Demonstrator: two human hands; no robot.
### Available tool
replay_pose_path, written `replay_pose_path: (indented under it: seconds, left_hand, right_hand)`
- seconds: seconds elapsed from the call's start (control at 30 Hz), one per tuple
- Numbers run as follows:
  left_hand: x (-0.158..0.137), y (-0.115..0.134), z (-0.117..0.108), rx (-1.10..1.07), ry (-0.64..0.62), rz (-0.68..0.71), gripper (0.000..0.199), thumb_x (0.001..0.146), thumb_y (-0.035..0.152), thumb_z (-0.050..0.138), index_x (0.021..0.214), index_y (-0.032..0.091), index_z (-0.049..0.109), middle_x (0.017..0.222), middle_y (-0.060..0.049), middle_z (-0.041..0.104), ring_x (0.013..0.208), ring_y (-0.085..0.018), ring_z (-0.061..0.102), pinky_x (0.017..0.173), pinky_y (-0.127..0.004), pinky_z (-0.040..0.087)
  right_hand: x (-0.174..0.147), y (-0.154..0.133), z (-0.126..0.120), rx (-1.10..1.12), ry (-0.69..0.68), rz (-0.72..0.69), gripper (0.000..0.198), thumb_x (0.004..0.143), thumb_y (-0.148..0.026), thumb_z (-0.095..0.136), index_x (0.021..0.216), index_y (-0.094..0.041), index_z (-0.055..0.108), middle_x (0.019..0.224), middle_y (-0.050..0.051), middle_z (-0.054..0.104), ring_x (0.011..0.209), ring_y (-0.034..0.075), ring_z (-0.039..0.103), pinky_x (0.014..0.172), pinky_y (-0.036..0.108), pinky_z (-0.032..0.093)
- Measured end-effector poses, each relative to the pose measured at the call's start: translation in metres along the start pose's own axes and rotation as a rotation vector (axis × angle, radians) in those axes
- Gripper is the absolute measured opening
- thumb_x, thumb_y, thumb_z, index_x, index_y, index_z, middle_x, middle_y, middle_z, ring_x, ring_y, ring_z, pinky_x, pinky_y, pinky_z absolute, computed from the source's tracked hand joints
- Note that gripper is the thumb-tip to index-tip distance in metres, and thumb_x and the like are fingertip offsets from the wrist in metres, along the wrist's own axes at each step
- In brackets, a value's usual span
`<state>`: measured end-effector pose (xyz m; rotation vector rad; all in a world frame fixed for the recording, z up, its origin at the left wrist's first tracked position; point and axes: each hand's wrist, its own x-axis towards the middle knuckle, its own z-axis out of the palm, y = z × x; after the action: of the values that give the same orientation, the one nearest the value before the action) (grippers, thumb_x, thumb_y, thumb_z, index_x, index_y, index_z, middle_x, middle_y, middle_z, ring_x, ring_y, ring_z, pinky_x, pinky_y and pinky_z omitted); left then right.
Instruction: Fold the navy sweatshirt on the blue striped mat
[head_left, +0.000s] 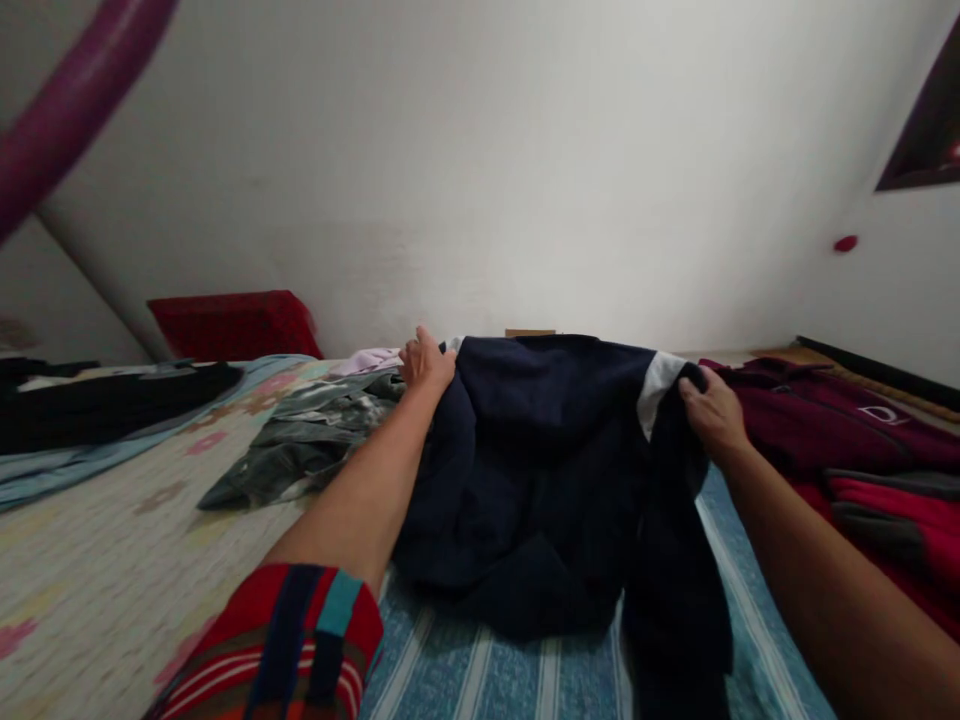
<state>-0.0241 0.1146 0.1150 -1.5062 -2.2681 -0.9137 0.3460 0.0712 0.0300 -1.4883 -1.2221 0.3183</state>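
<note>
A dark navy garment (pixel 547 470) with a white stripe near one shoulder lies crumpled on a blue striped sheet (pixel 480 680). My left hand (pixel 426 362) grips its far left edge, fingers closed on the cloth. My right hand (pixel 712 412) holds the right shoulder by the white stripe, and a sleeve hangs down below it. My left arm wears a red striped sleeve.
A grey-green garment (pixel 315 440) lies left of the navy one, with a pale lilac cloth (pixel 367 360) behind it. Maroon and red clothes (pixel 847 440) are piled at the right. A red pillow (pixel 234 325) and dark clothes (pixel 105 405) sit at the far left by the wall.
</note>
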Motion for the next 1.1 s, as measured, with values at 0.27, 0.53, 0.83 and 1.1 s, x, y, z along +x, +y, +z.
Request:
replay_pose_path:
  seconds: [0.27, 0.53, 0.83, 1.1]
  left_hand:
    - [-0.089, -0.064, 0.016, 0.141, -0.361, 0.274, 0.031, 0.079, 0.032, 0.052, 0.1, 0.014, 0.066, 0.104, -0.012, 0.067, 0.099, -0.025, 0.061, 0.084, -0.029, 0.043]
    - [-0.153, -0.126, -0.009, -0.088, -0.408, -0.019, 0.043, 0.077, 0.047, 0.049, 0.097, 0.012, 0.066, 0.095, -0.013, 0.069, 0.091, -0.026, 0.063, 0.076, -0.03, 0.045]
    - [-0.184, -0.131, -0.026, -0.772, -0.606, -0.484, 0.052, 0.064, 0.058, 0.064, 0.098, 0.017, 0.062, 0.092, -0.008, 0.069, 0.084, -0.025, 0.064, 0.054, -0.027, 0.048]
    - [-0.184, -0.129, -0.01, -1.299, -0.72, -0.897, 0.028, 0.07, 0.04, 0.069, 0.085, 0.018, 0.06, 0.066, -0.001, 0.066, 0.048, -0.013, 0.059, 0.043, -0.021, 0.044]
  right_hand:
    - [-0.089, 0.004, 0.0, -0.52, -0.512, -0.147, 0.036, 0.086, -0.033, 0.045, 0.114, -0.017, 0.059, 0.109, 0.013, 0.062, 0.101, 0.026, 0.058, 0.085, 0.035, 0.041]
    - [-0.196, -0.051, 0.012, -0.298, -0.996, -0.391, 0.058, 0.071, -0.034, 0.064, 0.125, -0.017, 0.053, 0.115, 0.012, 0.059, 0.105, 0.027, 0.054, 0.089, 0.034, 0.039]
    - [-0.217, -0.028, 0.035, -0.166, -0.856, -0.15, 0.064, 0.061, -0.008, 0.051, 0.125, -0.013, 0.05, 0.111, 0.011, 0.062, 0.104, 0.023, 0.056, 0.086, 0.029, 0.039]
    - [-0.207, -0.031, 0.001, 0.401, -1.085, 0.111, 0.011, 0.055, -0.012, 0.049, 0.064, -0.016, 0.053, 0.056, -0.005, 0.041, 0.051, 0.007, 0.032, 0.046, 0.019, 0.023]
